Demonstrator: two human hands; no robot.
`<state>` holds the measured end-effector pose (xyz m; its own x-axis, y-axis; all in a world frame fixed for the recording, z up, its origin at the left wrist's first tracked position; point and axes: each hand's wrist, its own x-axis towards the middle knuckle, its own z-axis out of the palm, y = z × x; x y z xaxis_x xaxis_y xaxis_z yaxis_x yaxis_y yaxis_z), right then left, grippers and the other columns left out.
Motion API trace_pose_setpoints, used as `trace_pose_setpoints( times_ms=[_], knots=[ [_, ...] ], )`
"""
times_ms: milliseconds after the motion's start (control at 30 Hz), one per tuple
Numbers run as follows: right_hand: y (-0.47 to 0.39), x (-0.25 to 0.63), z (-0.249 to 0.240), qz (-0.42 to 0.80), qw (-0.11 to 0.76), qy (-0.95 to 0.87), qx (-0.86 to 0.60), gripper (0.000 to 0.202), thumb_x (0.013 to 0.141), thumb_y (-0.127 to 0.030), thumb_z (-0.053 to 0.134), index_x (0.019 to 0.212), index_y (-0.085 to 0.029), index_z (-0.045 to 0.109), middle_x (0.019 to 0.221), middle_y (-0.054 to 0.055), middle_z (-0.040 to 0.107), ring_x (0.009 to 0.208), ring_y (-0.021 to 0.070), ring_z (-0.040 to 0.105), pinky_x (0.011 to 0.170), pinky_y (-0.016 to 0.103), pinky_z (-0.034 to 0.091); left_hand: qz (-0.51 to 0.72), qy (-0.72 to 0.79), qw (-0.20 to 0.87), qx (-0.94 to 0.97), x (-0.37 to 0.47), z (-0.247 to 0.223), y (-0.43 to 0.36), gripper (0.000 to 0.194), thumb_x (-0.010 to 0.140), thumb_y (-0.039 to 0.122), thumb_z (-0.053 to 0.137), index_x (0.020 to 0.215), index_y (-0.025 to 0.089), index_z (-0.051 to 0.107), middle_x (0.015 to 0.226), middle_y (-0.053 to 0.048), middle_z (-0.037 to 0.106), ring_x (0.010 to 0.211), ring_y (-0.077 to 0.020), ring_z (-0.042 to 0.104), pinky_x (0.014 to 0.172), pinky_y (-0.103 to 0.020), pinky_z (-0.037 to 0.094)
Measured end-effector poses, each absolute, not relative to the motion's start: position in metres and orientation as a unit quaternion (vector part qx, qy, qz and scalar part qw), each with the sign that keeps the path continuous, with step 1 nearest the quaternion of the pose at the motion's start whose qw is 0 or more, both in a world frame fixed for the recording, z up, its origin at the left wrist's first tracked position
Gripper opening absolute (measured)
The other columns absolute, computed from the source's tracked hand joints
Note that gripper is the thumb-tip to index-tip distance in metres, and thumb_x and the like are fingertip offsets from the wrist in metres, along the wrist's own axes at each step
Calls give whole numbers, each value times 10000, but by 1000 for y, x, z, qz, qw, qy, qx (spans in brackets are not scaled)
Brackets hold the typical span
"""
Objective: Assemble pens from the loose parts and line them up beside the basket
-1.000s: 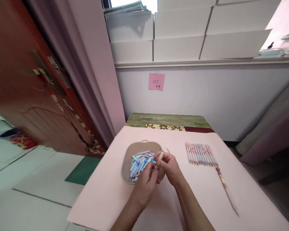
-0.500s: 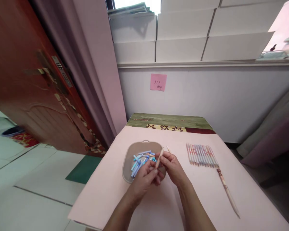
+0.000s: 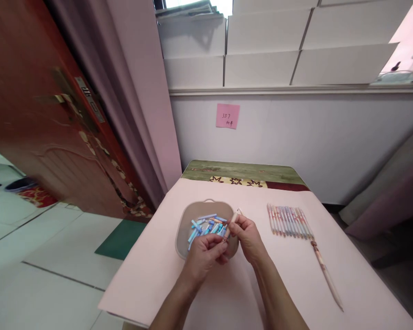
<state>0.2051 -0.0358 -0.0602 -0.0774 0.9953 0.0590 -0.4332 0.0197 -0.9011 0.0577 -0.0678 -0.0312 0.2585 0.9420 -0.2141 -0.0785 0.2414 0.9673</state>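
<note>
Both my hands are together above the near right rim of a grey-beige basin [image 3: 183,224]. Several blue, teal and purple stick-like pieces [image 3: 206,227] lie in it. My right hand [image 3: 248,233] grips a pale pinkish pen [image 3: 231,222], tilted with its upper end leaning right. At the pen's lower end, my left hand [image 3: 208,252] has thumb and fingers pinched together. A thin whitish tip shows just past my right fingers; what it belongs to is hidden.
Right of my hands, a row of several pale, patterned pens [image 3: 289,221] lies side by side on the pink-covered table [image 3: 147,256]. One long pen [image 3: 325,272] lies slanted below that row. A pink note [image 3: 227,116] is stuck to the wall behind.
The pen between my hands has tilted further right, and its point no longer shows clearly. My left hand has shifted slightly down, uncovering more pieces in the basin.
</note>
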Motion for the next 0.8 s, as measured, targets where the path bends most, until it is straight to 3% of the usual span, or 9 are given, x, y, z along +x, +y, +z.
trace_pose_setpoints(
  times_ms=[167,300,467,567,667,800],
  knots=[
    [-37,200,-58,598,600,-404,-343,279,686,-363,776,649,-183,566,550,-32,589,512,102,516,504,207,417,426,481,579,501,65,-31,-73,222,732,362,693,747,141,705,670,-55,681,611,-159,601,594,-270,471],
    [-35,201,-59,580,629,-391,-340,219,734,-333,750,715,-171,604,533,-60,539,491,65,468,489,169,390,441,480,560,512,61,-25,-70,235,711,365,717,799,147,697,721,-62,694,666,-174,627,627,-274,491],
    [-32,206,-57,537,727,-279,-325,234,707,-310,771,832,-195,611,810,-13,675,665,92,614,634,196,502,579,491,565,323,46,-13,-59,536,644,335,789,1116,191,579,1099,-98,660,853,-189,654,663,-294,539],
    [-36,199,-56,557,703,-296,-330,249,677,-305,789,803,-190,608,899,29,706,704,136,656,667,256,538,595,474,597,255,48,-13,-60,509,639,310,798,1090,171,606,997,-79,682,787,-162,655,663,-283,538],
    [-42,188,-57,565,658,-364,-339,245,658,-297,802,797,-184,636,866,36,717,728,160,665,683,275,540,594,429,638,236,57,-16,-64,408,634,311,801,989,153,675,951,-79,703,815,-174,662,710,-281,531],
    [-47,181,-59,489,628,-475,-376,207,674,-301,787,803,-194,665,788,21,712,737,175,658,681,280,536,606,460,609,225,60,-18,-65,372,618,343,801,926,159,700,891,-68,719,755,-180,668,622,-264,518]
  ],
)
